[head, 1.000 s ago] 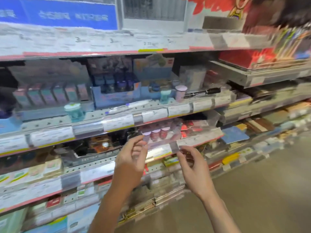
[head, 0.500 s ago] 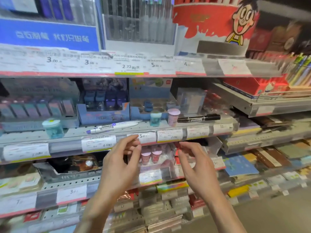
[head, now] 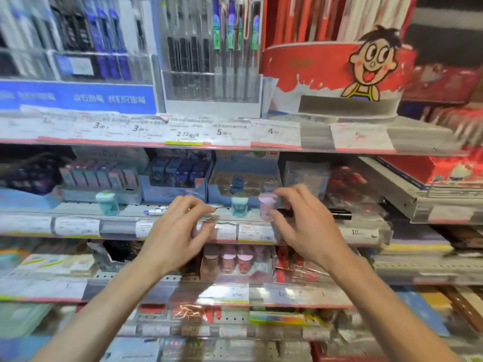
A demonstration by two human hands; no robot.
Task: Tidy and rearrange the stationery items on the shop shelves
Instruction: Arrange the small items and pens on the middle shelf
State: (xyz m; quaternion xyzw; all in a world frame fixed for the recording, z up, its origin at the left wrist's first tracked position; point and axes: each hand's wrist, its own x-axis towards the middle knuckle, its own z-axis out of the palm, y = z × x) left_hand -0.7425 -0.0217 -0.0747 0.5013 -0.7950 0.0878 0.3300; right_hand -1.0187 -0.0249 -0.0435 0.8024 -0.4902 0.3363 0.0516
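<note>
Both hands are raised at the front edge of the middle shelf [head: 78,227]. My left hand [head: 180,226] hovers with curled, spread fingers over a white pen with a purple tip [head: 156,211] lying along the shelf edge. My right hand [head: 308,220] has its fingers spread just right of a small pink cylindrical container [head: 267,206], thumb near its base; actual contact is unclear. A teal container [head: 239,205] stands left of the pink one. A black marker [head: 337,213] lies behind my right hand. Another teal container [head: 107,203] stands further left.
Blue display boxes [head: 173,184] of small items sit at the back of the middle shelf. Pen racks [head: 211,61] and a red cartoon display tub [head: 337,74] stand on the shelf above. A box of pink-capped items [head: 230,259] sits one shelf down. Price labels line every edge.
My view and both hands have risen from the lower shelf with the pink-capped items to the middle shelf. My hands now sit by the pen and pink container.
</note>
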